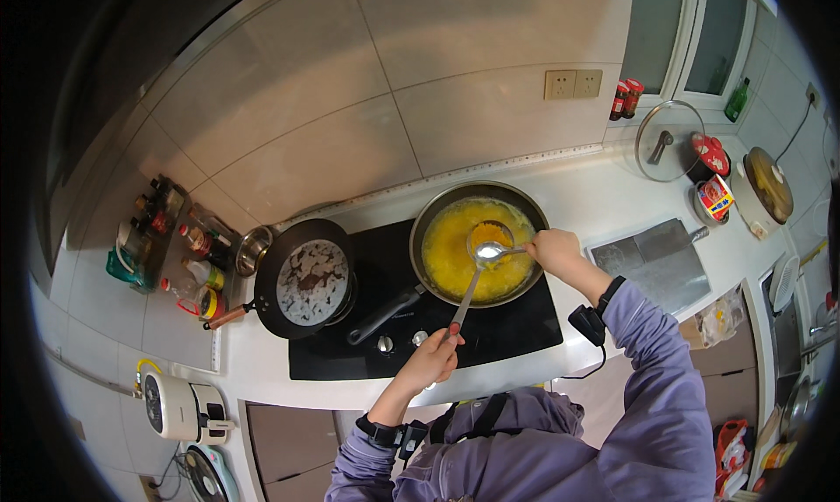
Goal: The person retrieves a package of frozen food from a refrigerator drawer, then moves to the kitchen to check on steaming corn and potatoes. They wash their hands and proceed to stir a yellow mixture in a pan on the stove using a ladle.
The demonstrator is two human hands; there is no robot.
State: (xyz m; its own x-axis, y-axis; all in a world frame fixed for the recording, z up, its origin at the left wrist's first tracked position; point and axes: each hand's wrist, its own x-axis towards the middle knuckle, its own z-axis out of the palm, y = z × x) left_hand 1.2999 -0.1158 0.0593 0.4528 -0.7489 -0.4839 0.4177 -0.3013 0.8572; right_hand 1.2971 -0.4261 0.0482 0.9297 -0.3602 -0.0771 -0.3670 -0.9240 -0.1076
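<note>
My left hand (pixel 430 359) grips the long handle of a metal ladle (pixel 467 300). The ladle's round bowl sits at the surface of bubbling yellow liquid (pixel 446 265), with orange-yellow mash (pixel 489 231) in it. From the right, my right hand (pixel 559 254) holds a metal spoon (pixel 489 250) by its handle. The spoon's shiny bowl is over the near side of the ladle bowl; whether they touch I cannot tell. Around the liquid is a deep frying pan (pixel 416 243) on the right of the black cooktop (pixel 387 252), its black handle pointing toward the front left.
A dark wok (pixel 266 265) with a whitish-coated bottom occupies the left burner. Bottles (pixel 203 239) and a metal bowl (pixel 254 249) stand beyond it. To the right are a cleaver (pixel 666 239) on a cutting board (pixel 676 282), a glass lid (pixel 671 141) and an electric cooker (pixel 755 203).
</note>
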